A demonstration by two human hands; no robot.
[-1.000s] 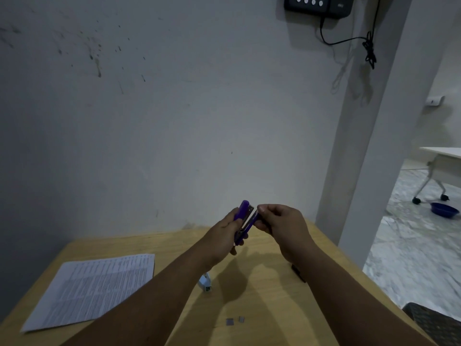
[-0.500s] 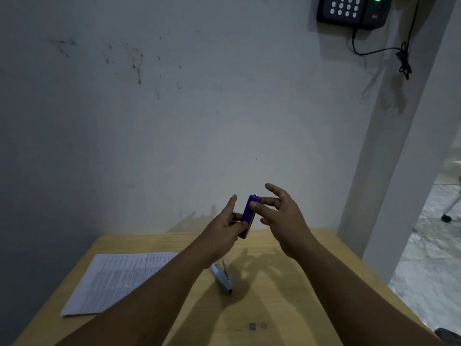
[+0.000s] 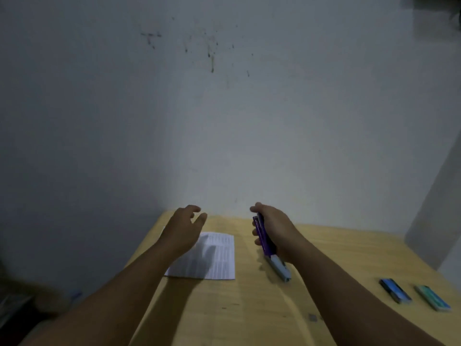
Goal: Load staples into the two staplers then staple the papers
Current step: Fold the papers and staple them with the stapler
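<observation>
The pale yellow wooden worktop, standing against a scuffed white wall, is carrying everything the task needs. The white printed sheets of paper are lying flat toward its far left side, partly under the shadow of the left hand, which is hovering above them with fingers loosely spread and holding nothing. The right hand is curling its fingers round the slim purple plastic stapler, which is pointing away from the person with its near end just above the light blue-grey stapler lying on the worktop; whether the two are touching cannot be told. Well apart to the right, two small flat staple boxes are lying side by side, one dark blue and one teal, and two tiny grey staple strips are resting near the front edge. The step in hand appears to be bringing the purple stapler to the papers. To do it well, the free left hand should be pressing the sheets flat and squaring their edges, while the right hand should be sliding the stapler's mouth fully over one corner before squeezing firmly. Whether the purple stapler's magazine is properly closed cannot be told here, and it should be checked first.
</observation>
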